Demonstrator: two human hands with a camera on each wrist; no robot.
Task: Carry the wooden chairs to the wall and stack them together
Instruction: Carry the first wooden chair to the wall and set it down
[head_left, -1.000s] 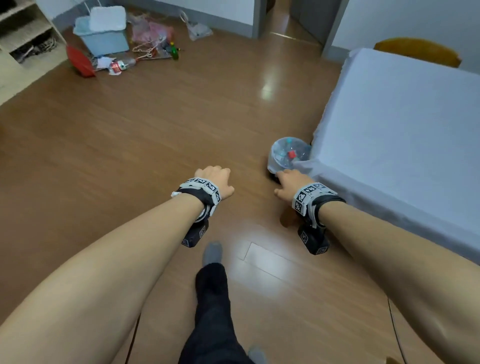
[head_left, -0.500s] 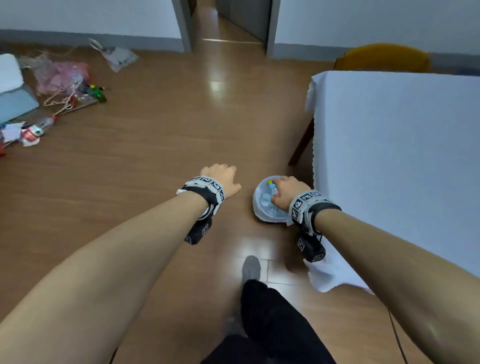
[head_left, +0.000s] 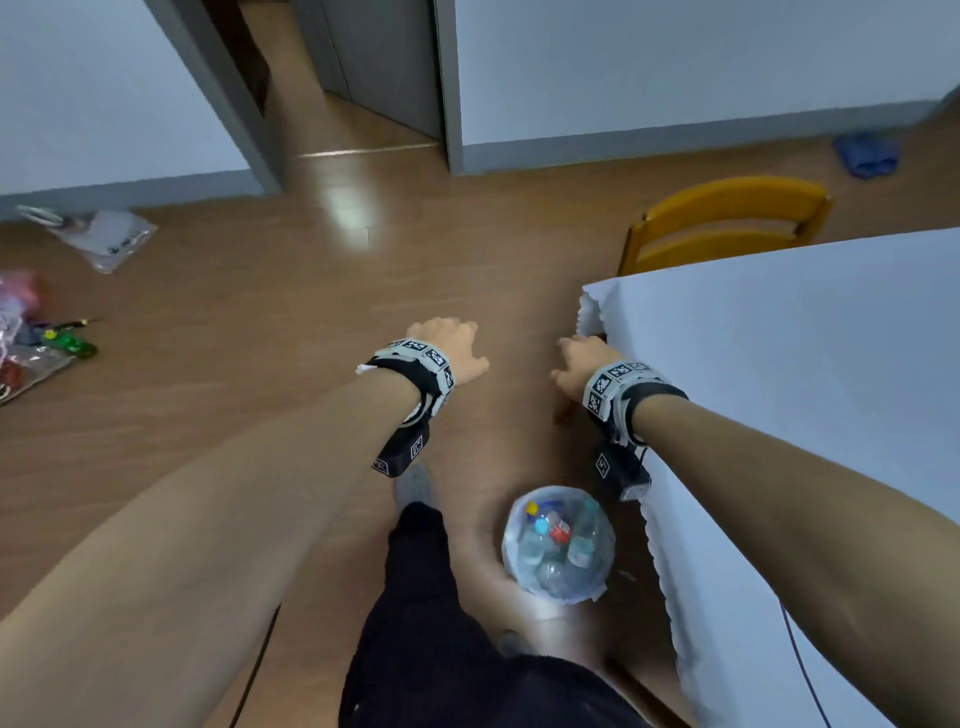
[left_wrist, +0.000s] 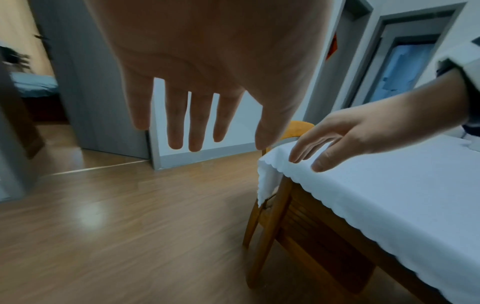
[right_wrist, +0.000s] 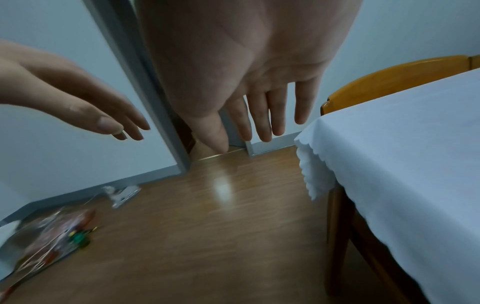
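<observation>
a: what has moved since the earlier frame?
b: the bin of plastic bottles (head_left: 558, 545), then under the right hand, now lies nearer the person's feet; both hands have advanced toward the table corner, and more of the wooden chair (head_left: 727, 223) shows.
a: state of the hands?
b: left hand (head_left: 447, 348) over the floor, fingers (left_wrist: 179, 121) straight and spread, holding nothing. right hand (head_left: 584, 361) just beside the corner of the white tablecloth (head_left: 779, 364), fingers (right_wrist: 259, 115) straight, empty; contact with the cloth cannot be told.
a: where is the chair?
b: at the far side of the table (left_wrist: 275, 216), its curved backrest rising above the cloth, near the wall (head_left: 675, 67), well apart from both hands.
</observation>
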